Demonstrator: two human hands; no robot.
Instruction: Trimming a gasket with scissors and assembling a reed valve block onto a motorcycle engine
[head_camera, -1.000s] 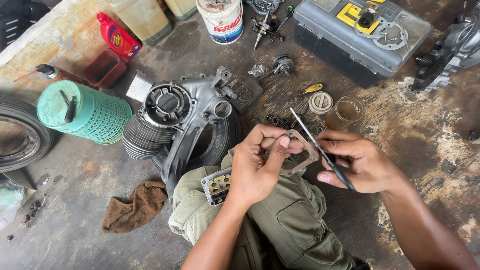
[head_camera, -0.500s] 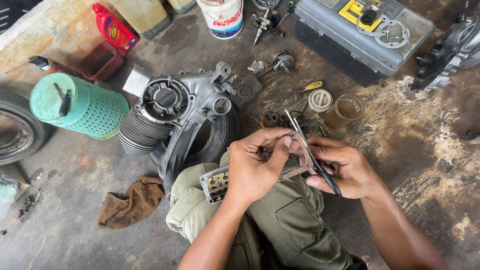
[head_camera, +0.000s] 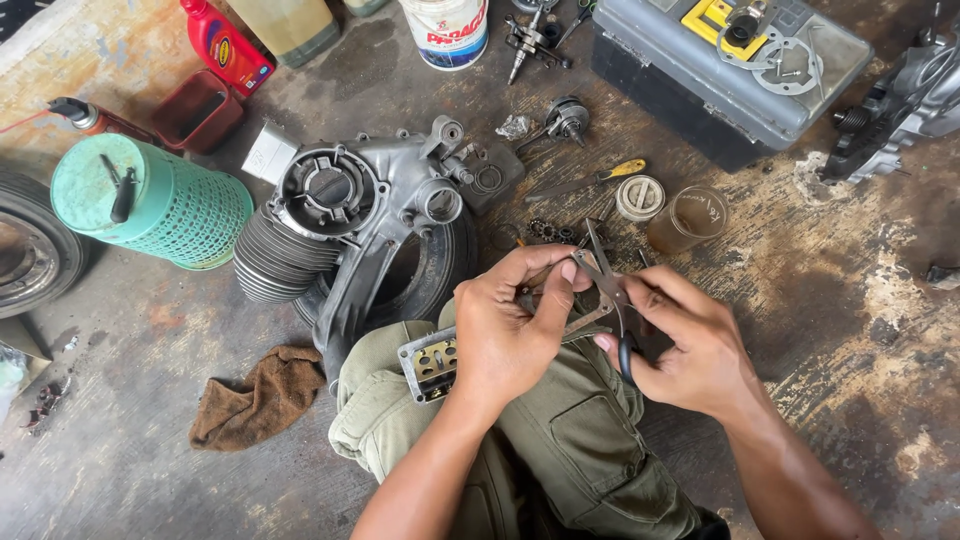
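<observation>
Just right of the frame's centre, above a green-trousered knee (head_camera: 560, 440), the two hands meet; the left hand (head_camera: 510, 335) pinches a thin flat piece of gasket-like material (head_camera: 585, 318) between thumb and fingers, and the right hand (head_camera: 690, 345) is closed on the black-handled scissors (head_camera: 608, 290), whose blades point toward the upper frame and sit against the piece; how far the blades are parted I cannot tell. A small metal plate with brass-coloured inserts (head_camera: 432, 362) rests on the knee, just left of the left wrist; the grey engine casing (head_camera: 370, 215) lies upper left of the hands; a brown rag (head_camera: 255, 395) sits lower left. Judging from this, the blades work very close to the left fingertips (head_camera: 565, 275), so a slip could nick them; the thin piece, held only at one edge, could twist and be cut off line; the plate, unheld on a sloping knee, could slide to the dirty floor (head_camera: 850, 330).
</observation>
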